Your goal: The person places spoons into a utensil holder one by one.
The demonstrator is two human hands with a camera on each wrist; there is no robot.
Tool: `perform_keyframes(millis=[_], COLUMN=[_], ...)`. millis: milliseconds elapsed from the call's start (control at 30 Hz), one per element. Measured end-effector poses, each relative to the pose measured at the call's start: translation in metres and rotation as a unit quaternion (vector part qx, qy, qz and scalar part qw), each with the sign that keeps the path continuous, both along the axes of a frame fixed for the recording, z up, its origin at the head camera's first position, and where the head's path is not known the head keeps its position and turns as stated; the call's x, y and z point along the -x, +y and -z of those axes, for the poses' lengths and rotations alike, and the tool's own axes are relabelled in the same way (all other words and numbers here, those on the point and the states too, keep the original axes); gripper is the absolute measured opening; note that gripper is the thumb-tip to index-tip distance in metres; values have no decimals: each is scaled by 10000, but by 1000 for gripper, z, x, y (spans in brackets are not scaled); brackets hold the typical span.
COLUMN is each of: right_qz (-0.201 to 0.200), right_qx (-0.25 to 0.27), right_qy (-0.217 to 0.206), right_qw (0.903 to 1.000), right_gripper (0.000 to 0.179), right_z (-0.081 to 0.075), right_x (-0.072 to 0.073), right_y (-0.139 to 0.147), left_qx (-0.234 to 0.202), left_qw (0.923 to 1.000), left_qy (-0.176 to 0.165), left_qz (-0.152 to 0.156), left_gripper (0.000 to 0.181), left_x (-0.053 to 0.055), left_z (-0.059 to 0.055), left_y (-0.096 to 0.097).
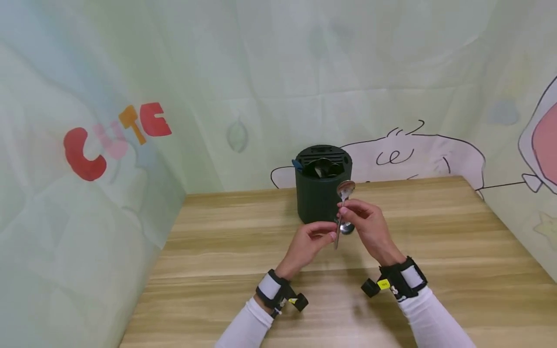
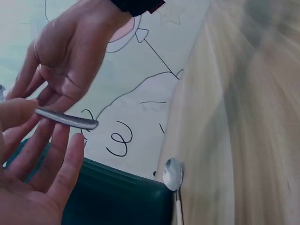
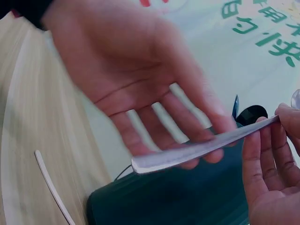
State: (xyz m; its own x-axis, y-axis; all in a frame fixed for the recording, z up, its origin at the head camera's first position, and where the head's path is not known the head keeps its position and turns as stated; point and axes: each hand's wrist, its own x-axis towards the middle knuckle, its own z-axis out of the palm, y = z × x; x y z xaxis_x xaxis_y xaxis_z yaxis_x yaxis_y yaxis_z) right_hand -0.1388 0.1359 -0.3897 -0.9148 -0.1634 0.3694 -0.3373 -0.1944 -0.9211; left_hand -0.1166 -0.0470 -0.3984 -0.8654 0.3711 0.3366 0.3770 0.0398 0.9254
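Observation:
A metal spoon [image 1: 345, 190] is held upright, bowl up, in front of the dark green utensil holder [image 1: 311, 200]. My right hand [image 1: 370, 227] pinches its handle just below the bowl between thumb and fingers. Lower down, my left hand [image 1: 306, 244] pinches the same handle near its end, as the left hand [image 3: 136, 61] in the right wrist view also shows. The handle's tip [image 2: 86, 123] sticks out past the left fingers in the left wrist view. On the table beside the holder lies a second spoon [image 2: 173, 174], partly hidden behind my hands in the head view.
Several utensils [image 1: 321, 169], one with a blue end [image 1: 297, 164], stand in the holder's opening. A slotted section covers its back part. The wooden table [image 1: 226, 261] meets a printed cloth backdrop [image 1: 278, 116] at the back and sides.

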Motion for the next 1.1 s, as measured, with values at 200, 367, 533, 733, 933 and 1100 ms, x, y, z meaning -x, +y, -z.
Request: perform_keyframes(millis=[200, 367, 533, 733, 933, 1100], right_qz=[245, 335, 390, 463, 814, 854], right_qx=[-476, -834, -1150, -1282, -1495, -1504], right_qy=[138, 424, 979, 1571, 1892, 2100], right_qw=[9985, 9950, 9878, 9781, 9671, 9623], right_gripper=[27, 31, 22, 12, 13, 13], right_z=[-3, -27, -64, -115, -155, -176], right_x=[-2, 0, 6, 5, 4, 13], right_y=[-4, 0, 5, 1, -3, -3], left_qx=[330, 519, 622, 549, 734, 965], left_qw=[9966, 9890, 9796, 9722, 9631, 9543], left_qy=[687, 1330, 1882, 2258, 2558, 2781], left_qz=[-301, -387, -326, -272, -414, -514], left_gripper=[17, 12, 10, 14, 12, 14], left_x=[-5, -1, 5, 30, 60, 74], left_z=[-14, -35, -68, -96, -115, -140], left_y=[6, 9, 10, 11, 13, 12])
